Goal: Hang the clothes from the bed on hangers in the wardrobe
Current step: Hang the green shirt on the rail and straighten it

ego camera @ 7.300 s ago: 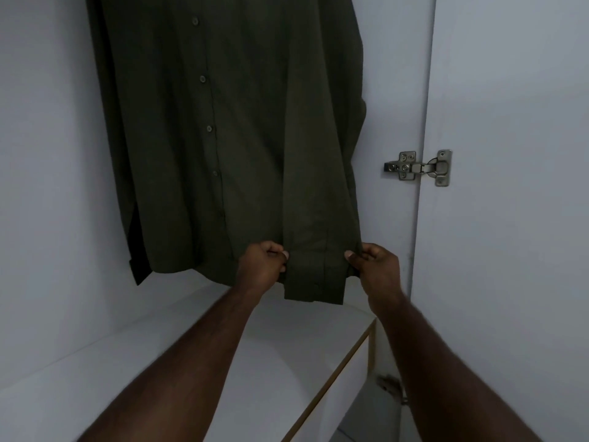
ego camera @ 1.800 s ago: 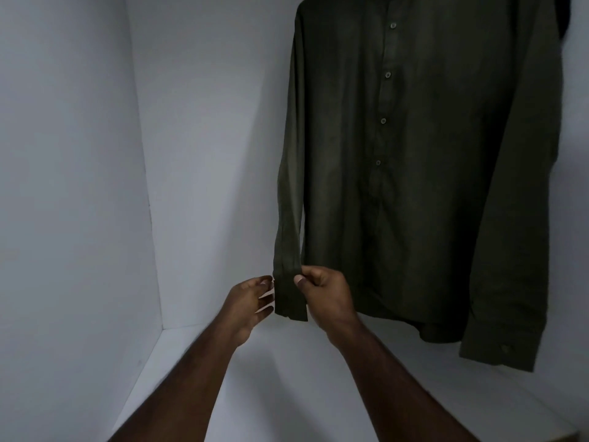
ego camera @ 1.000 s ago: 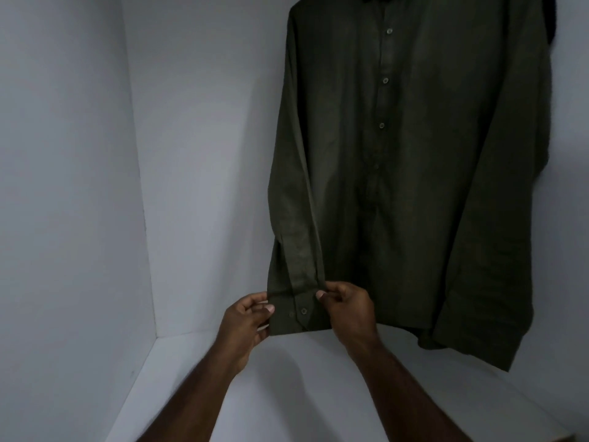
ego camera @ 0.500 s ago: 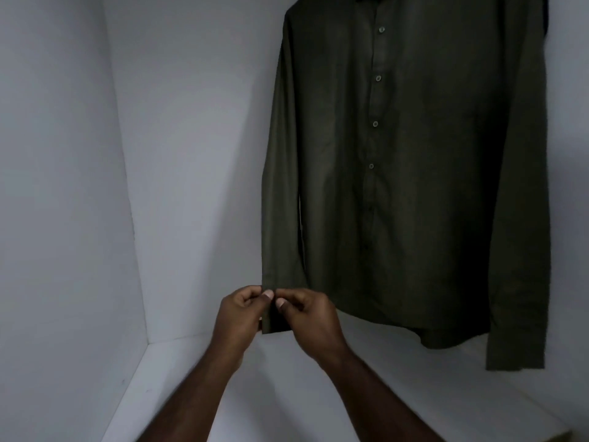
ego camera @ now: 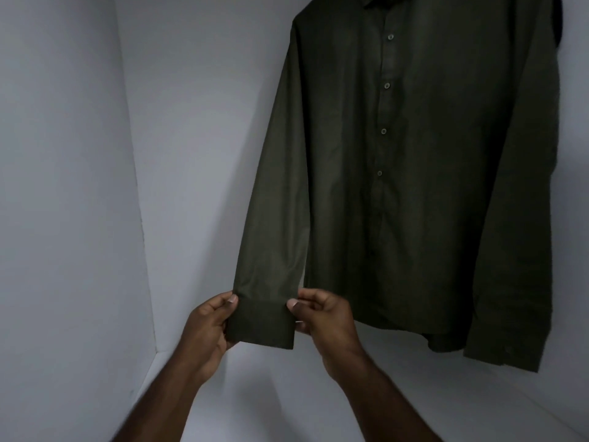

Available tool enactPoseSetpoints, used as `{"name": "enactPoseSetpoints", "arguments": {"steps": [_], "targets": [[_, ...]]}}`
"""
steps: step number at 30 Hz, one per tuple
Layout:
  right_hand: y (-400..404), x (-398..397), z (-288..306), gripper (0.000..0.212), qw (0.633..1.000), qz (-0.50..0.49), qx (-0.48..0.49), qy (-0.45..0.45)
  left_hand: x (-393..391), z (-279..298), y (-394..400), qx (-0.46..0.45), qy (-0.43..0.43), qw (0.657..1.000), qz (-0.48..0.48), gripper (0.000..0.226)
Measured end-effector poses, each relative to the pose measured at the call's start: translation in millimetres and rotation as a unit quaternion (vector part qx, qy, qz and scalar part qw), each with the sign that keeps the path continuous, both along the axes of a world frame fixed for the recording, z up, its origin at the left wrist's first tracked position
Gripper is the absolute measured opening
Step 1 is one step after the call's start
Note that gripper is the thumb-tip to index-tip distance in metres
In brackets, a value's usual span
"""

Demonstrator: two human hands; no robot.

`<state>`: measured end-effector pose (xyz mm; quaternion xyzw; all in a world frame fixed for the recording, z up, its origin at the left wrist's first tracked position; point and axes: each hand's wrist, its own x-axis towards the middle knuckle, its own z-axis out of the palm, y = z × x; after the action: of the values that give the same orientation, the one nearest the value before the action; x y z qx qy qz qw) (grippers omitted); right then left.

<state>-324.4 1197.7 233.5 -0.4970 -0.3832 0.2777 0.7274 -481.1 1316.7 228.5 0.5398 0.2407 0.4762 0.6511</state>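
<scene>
Inside a white wardrobe (ego camera: 79, 186), two hands hold one cuff (ego camera: 261, 323) between them. The left hand (ego camera: 207, 333) pinches its left edge, the right hand (ego camera: 325, 320) its right edge. One dark green shirt (ego camera: 430, 186) (four buttons visible) hangs above, at right.

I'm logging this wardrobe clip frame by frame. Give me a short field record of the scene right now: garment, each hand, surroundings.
garment: dark green button-up shirt, hanging, front facing the camera
cuff: end of the sleeve on the camera's left, stretched flat between the hands
left hand: pinches the cuff's left edge
right hand: pinches the cuff's right edge
other sleeve: hangs free
surroundings: white wardrobe walls, white shelf below
hanger: not visible
</scene>
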Motion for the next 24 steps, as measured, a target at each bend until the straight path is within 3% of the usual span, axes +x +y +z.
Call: {"name": "enactPoseSetpoints", "arguments": {"steps": [6, 14, 24], "targets": [[-16, -37, -4, 0.022, 0.984, -0.040, 0.003, -0.173, -1, -9, 8, -0.011, -0.003, 1.000, -0.013, 0.026], [-19, -49, -12, 0.030, 0.939, -0.126, -0.008, -0.320, 19, -25, 15, -0.004, 0.040, 0.999, -0.021, 0.027], [-32, 36, -25, 0.021, 0.968, -0.208, -0.023, -0.138, 78, -28, -1, 0.009, 0.068, 0.996, -0.052, 0.018]]}}
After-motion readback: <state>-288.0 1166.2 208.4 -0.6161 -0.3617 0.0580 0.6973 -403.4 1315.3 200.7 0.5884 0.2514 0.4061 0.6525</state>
